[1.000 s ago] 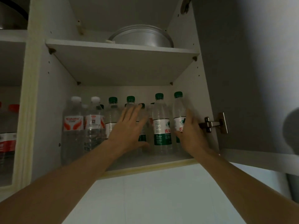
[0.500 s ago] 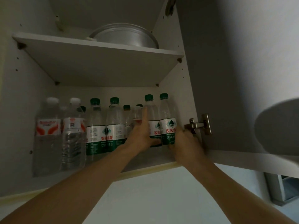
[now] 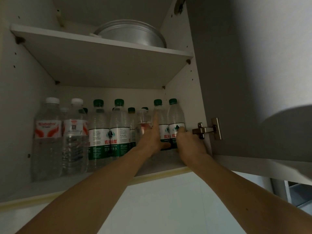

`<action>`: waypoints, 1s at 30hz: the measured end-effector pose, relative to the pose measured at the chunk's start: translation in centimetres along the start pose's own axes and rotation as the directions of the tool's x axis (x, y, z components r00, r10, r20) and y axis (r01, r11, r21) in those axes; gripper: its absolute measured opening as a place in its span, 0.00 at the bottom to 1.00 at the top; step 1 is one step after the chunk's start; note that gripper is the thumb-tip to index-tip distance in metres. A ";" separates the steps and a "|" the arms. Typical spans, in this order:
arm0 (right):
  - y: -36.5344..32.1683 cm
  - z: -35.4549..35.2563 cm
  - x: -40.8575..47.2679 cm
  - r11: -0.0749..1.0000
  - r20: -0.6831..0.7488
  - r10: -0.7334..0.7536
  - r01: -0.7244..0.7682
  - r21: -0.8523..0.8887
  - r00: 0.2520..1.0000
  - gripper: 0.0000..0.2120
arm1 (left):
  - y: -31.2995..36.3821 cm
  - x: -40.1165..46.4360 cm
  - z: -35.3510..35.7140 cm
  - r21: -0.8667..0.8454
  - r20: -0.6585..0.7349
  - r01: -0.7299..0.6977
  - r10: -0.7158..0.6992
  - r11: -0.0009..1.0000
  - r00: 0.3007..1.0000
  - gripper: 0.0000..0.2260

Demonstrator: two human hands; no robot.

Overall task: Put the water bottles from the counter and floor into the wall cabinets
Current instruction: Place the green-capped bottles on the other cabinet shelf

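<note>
Several water bottles stand on the lower shelf [image 3: 94, 184] of the open wall cabinet. Two white-capped bottles [image 3: 48, 146] are at the left, and green-capped bottles [image 3: 99, 119] fill the middle and right. My left hand [image 3: 152, 138] lies against the second bottle from the right [image 3: 161, 115], index finger straight up along it and thumb across its base. My right hand [image 3: 190, 143] curls its fingers around the label of the rightmost green-capped bottle [image 3: 175, 115], which stands close to the cabinet's right wall.
A metal pot [image 3: 131, 35] sits on the upper shelf [image 3: 101, 61]. The grey cabinet door [image 3: 244, 81] hangs open on the right, with its hinge [image 3: 208, 129] just beside my right hand. White wall tiles [image 3: 160, 208] lie below the cabinet.
A second ago both hands were spread flat in front of the bottles. The two right-hand bottles now stand together near the right wall, and my right hand has curled around the outer one.
</note>
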State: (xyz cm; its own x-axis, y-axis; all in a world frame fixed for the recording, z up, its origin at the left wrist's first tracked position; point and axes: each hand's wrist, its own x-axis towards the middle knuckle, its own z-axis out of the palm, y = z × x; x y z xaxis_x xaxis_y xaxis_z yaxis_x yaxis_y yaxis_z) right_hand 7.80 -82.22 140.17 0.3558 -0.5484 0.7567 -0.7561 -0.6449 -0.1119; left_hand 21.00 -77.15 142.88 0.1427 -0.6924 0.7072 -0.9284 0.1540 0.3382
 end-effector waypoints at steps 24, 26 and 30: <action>1.5 1.2 -1.9 0.836 -0.076 0.078 -0.023 0.549 0.994 0.23 | 0.9 12.9 -11.5 0.731 0.259 0.051 -0.345 0.681 0.902 0.22; 1.6 1.3 -1.8 0.832 -0.070 0.084 -0.032 0.553 0.994 0.23 | 0.9 13.5 -11.3 0.701 0.263 0.069 -0.348 0.709 0.900 0.16; 1.7 1.3 -1.8 0.829 -0.069 0.078 -0.026 0.559 0.995 0.22 | 1.5 13.7 -11.8 0.707 0.262 0.031 -0.303 0.707 0.916 0.10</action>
State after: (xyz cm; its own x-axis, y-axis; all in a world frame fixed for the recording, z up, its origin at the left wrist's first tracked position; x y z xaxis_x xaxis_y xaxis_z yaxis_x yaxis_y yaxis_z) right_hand 6.60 -83.02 137.81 0.2568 -0.5588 0.7885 -0.3284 -0.8178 -0.4726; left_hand 25.58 -78.08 160.41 0.3220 -0.8657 0.3833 -0.8940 -0.4113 -0.1778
